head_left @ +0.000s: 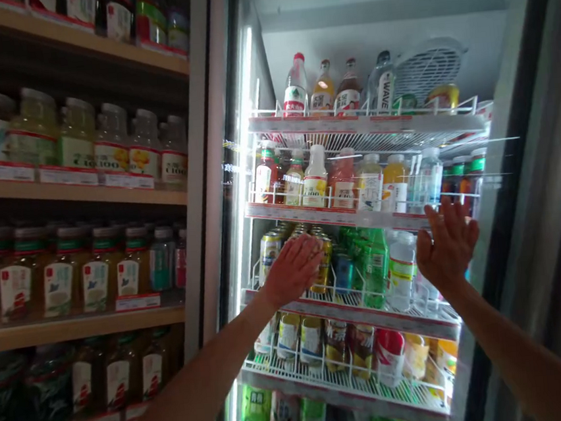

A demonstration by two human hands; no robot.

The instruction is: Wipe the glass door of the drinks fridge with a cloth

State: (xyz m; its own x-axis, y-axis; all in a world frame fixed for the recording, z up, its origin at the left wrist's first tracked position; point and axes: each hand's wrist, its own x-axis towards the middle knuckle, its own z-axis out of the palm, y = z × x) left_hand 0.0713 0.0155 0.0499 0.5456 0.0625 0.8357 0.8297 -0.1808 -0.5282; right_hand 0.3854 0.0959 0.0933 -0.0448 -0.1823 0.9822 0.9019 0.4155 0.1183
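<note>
I face a lit drinks fridge [246, 61] with white wire shelves of bottles and cans. My left hand [293, 269] is raised flat, fingers together and stretched out, in front of the cans [270, 251] on the third shelf; it holds nothing. My right hand [446, 242] is up with fingers spread, palm toward the fridge, near a clear bottle with a green-and-red label [401, 268] and the right end of the second shelf [335, 215]. I cannot tell whether either hand touches glass or a shelf.
Wooden shelves [75, 190] to the left carry rows of jars and bottled drinks with price tags. The fridge's dark frame [519, 167] runs down the right side. Lower fridge shelves hold more cans and cups.
</note>
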